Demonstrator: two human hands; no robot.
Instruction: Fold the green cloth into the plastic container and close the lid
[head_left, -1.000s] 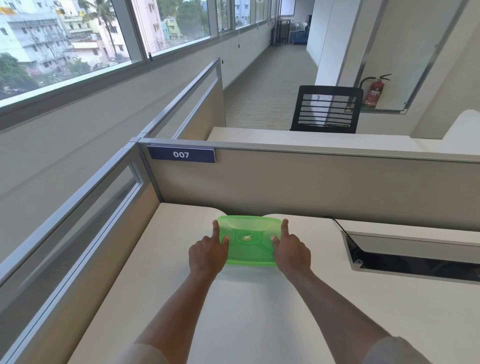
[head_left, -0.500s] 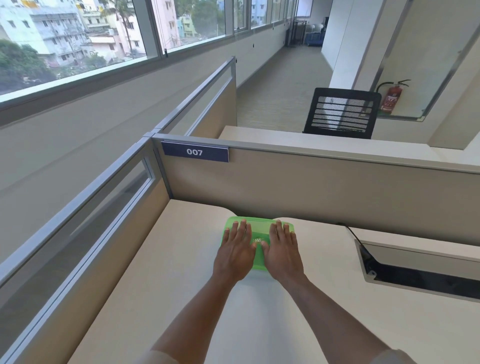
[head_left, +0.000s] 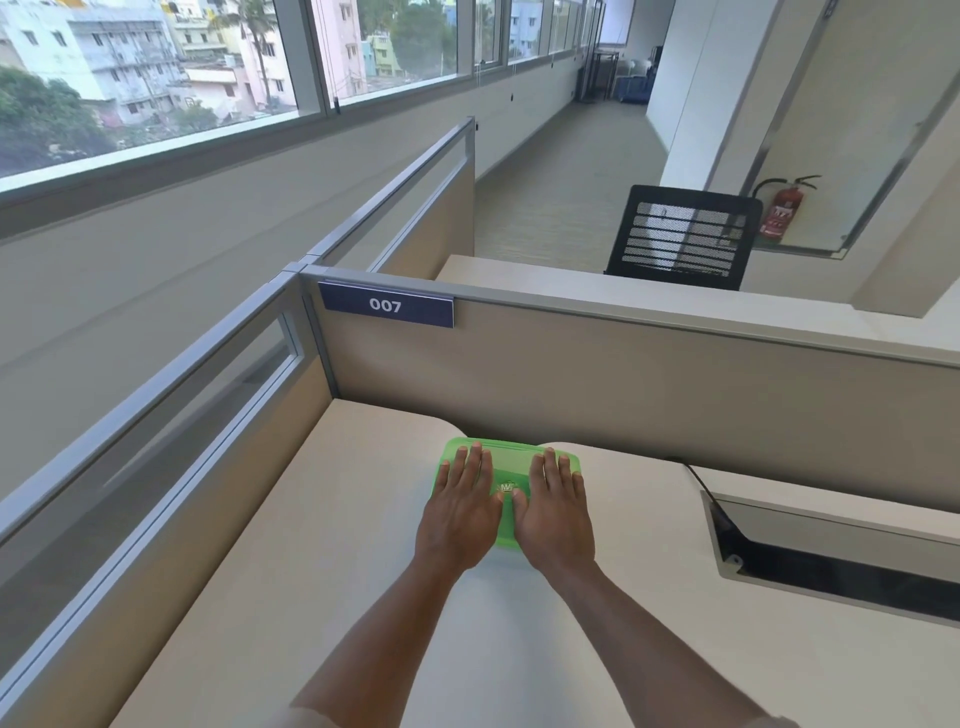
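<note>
A translucent green plastic container (head_left: 508, 467) with its lid on rests on the cream desk (head_left: 322, 545), close to the partition. My left hand (head_left: 462, 512) lies flat on the lid's left half, fingers spread and pointing away from me. My right hand (head_left: 555, 512) lies flat on the right half the same way, thumbs almost touching near the round logo in the lid's middle. The green cloth cannot be seen; the lid and my hands hide whatever is inside.
A beige partition (head_left: 649, 395) with a "007" label (head_left: 385, 305) stands right behind the container, and a glazed side panel (head_left: 156, 441) runs along the left. A cable slot (head_left: 831, 556) opens in the desk at right. Beyond are a black mesh chair (head_left: 683, 236) and a fire extinguisher (head_left: 782, 208).
A second ago only my index fingers and thumbs touched the lid's sides. Both hands have since moved onto the top and laid flat, spreading slightly apart in the last half second.
</note>
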